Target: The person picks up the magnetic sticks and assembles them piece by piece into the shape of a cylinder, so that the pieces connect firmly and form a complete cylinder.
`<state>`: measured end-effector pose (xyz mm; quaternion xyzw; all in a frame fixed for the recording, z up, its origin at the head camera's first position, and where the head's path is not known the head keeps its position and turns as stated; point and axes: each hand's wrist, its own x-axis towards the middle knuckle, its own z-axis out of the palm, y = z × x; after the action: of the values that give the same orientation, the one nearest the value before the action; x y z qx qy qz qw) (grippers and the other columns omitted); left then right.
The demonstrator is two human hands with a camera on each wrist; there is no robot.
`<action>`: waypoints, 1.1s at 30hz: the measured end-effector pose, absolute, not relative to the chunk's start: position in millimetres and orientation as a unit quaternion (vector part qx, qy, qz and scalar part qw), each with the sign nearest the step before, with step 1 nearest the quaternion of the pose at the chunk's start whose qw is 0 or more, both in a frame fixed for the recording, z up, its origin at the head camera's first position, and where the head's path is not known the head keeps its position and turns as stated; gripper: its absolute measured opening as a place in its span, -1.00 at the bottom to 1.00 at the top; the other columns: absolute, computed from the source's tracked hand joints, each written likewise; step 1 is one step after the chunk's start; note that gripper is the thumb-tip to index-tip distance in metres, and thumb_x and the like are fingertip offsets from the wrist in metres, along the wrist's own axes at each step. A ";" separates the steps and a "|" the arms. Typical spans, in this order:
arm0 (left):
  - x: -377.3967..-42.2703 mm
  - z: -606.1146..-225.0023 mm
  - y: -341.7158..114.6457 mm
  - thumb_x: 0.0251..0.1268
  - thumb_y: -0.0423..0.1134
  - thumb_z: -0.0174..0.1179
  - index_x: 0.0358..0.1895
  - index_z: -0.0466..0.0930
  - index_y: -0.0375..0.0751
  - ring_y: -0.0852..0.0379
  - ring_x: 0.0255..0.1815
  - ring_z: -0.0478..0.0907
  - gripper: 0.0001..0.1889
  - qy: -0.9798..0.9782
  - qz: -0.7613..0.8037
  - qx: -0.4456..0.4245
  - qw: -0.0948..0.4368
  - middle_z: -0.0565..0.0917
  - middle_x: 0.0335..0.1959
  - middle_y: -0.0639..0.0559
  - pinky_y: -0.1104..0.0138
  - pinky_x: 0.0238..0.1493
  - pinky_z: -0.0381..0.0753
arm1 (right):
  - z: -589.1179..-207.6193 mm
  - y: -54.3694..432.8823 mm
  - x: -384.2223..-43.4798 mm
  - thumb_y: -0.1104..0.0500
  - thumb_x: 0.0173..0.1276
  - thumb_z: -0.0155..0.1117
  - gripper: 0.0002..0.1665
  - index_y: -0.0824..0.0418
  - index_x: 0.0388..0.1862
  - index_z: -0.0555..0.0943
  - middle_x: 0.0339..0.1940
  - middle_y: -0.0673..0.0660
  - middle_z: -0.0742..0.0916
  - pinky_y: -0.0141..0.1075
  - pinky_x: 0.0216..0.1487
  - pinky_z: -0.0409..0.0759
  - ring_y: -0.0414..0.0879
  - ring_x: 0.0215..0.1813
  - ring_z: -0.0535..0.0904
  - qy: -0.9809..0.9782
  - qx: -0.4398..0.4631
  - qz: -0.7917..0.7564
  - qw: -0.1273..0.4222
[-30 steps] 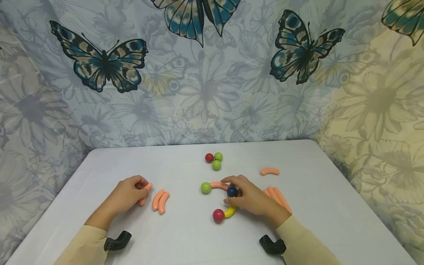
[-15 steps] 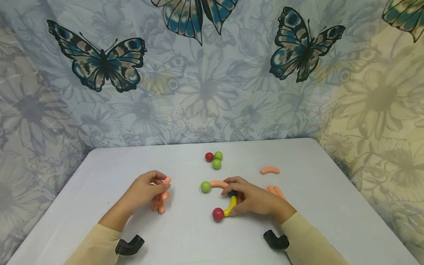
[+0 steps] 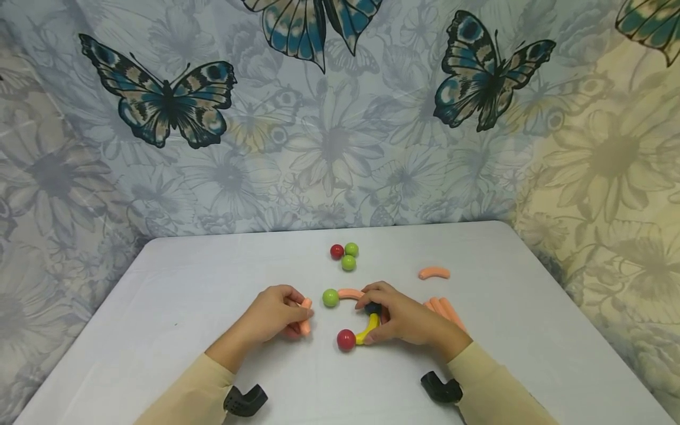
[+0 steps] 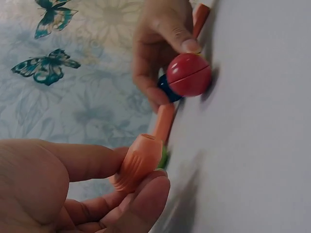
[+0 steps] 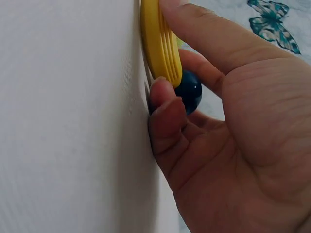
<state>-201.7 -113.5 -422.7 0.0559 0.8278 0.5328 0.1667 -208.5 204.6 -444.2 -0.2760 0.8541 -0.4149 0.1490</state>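
My left hand (image 3: 271, 316) pinches an orange curved toy rod (image 3: 305, 316) between thumb and fingers, left of the joined pieces. The left wrist view shows its ribbed end (image 4: 138, 162); whether more rods lie behind the fingers, I cannot tell. On the table, my right hand (image 3: 406, 319) grips a yellow curved rod (image 3: 370, 327) with the thumb, its fingers around a dark blue ball (image 5: 190, 92) at the rod's end. A larger red ball (image 3: 346, 340) touches the yellow rod's near end. Beyond the blue ball, another orange rod (image 3: 349, 293) runs to a green ball (image 3: 330, 297).
Toward the back of the white table (image 3: 159, 319), a red ball (image 3: 337, 251) sits with two green balls (image 3: 348, 262). One orange rod (image 3: 434, 273) lies at right; several more (image 3: 446, 310) lie partly hidden behind the right forearm. A patterned wall (image 3: 334, 177) rises behind.
My left hand has moved right, and the two orange rods at left are gone from their spot. My right hand's thumb has shifted from near the blue ball down to the yellow rod.
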 end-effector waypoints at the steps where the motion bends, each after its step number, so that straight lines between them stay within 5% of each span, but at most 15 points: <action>1: -202.1 -425.4 -110.2 0.41 -0.28 0.50 0.03 0.63 -0.41 0.02 -0.40 0.77 -0.68 0.826 0.535 0.058 0.169 0.77 -0.36 -0.09 0.20 -0.35 0.79 | -444.2 204.0 -208.3 0.00 0.27 0.75 -0.38 0.04 0.24 0.68 0.39 0.07 0.49 -0.23 0.07 0.55 0.01 0.08 0.50 0.855 -0.277 -0.413 0.145; 20: -204.2 -436.1 -76.8 0.48 -0.13 0.35 -0.43 0.66 -0.28 0.13 -0.75 0.58 -0.67 0.866 0.466 0.030 0.179 0.70 -0.62 -0.06 0.32 -0.70 0.59 | -446.7 194.6 -205.4 -0.04 0.24 0.77 -0.38 0.06 0.19 0.68 0.18 0.02 0.51 -0.19 0.07 0.57 -0.02 0.04 0.51 0.869 -0.274 -0.396 0.112; 33: -205.6 -439.2 -80.6 0.46 -0.02 0.40 -0.43 0.55 -0.21 0.15 -0.80 0.48 -0.61 0.890 0.426 0.047 0.154 0.59 -0.70 -0.01 0.39 -0.75 0.37 | -447.5 190.4 -201.7 -0.09 0.22 0.78 -0.38 0.00 0.17 0.68 0.14 -0.06 0.49 -0.22 0.04 0.58 -0.09 0.01 0.54 0.883 -0.266 -0.374 0.100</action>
<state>-205.6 -80.6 -439.2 0.0472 0.8904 0.4257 0.1540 -201.7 190.4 -447.5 -0.2656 0.8829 -0.3742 0.0998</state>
